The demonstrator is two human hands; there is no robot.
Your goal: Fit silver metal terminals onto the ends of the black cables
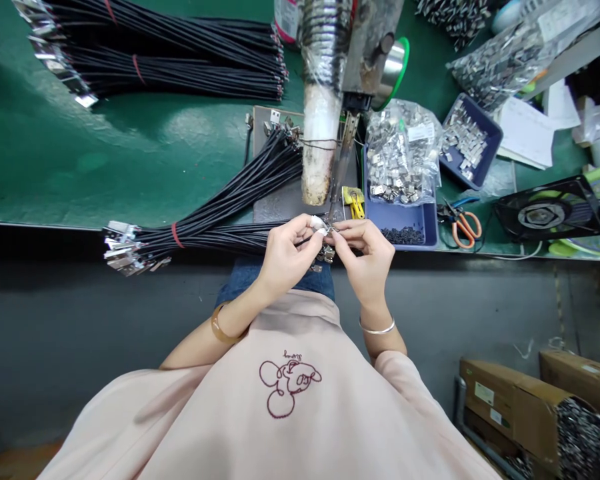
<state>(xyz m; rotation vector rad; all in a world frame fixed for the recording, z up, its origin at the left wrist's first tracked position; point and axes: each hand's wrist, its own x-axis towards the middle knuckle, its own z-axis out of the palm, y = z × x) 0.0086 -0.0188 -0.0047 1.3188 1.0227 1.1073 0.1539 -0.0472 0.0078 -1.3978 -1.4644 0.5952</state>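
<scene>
Both my hands meet at the table's front edge, below a hanging nozzle. My left hand [293, 252] is closed, thumb against index finger, on the end of a black cable; something white covers that index fingertip. My right hand [366, 253] pinches a small metal connector [331, 229] at the cable's end, though the fingers hide much of it. A bundle of black cables [240, 183], bound with a red band, lies left of my hands, with metal plugs at its far-left end. Several metal connectors [326, 254] show just under my fingers.
A taped duct [321, 133] and a metal arm [350, 140] hang close above my hands. On the right are a blue tray [430, 230] with bagged connectors, another tray [493, 137], orange-handled pliers [465, 227] and a black fan [550, 208]. More cable bundles [180, 50] lie back left.
</scene>
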